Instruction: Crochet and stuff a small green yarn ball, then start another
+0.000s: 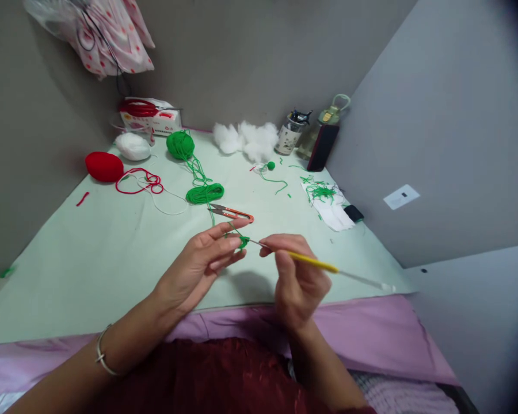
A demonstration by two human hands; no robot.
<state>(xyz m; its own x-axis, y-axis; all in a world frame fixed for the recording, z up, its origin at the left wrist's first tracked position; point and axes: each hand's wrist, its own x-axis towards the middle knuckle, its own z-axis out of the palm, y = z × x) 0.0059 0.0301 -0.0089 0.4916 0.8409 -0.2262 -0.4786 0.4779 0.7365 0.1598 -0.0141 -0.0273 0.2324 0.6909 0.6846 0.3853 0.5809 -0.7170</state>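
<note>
My left hand (202, 259) pinches a small green crochet piece (243, 242) between thumb and fingers, with green yarn running over the raised index finger. In my right hand (300, 276) is a crochet hook (313, 260) with a yellow grip, held like a pen. Its metal tip meets the green piece. Just beyond my left fingertips lie orange-handled thread snips (231, 213). A green yarn hank (205, 194) rests behind them, joined by loose strands to a green yarn ball (180, 145).
Red yarn (104, 167) and white yarn (133, 147) lie at the left. White stuffing (247, 141), a cup (288, 135), a bottle (328, 118) and a phone (323, 148) stand along the back. Green scraps lie on paper (334, 213) at the right, beside a small black object (353, 213).
</note>
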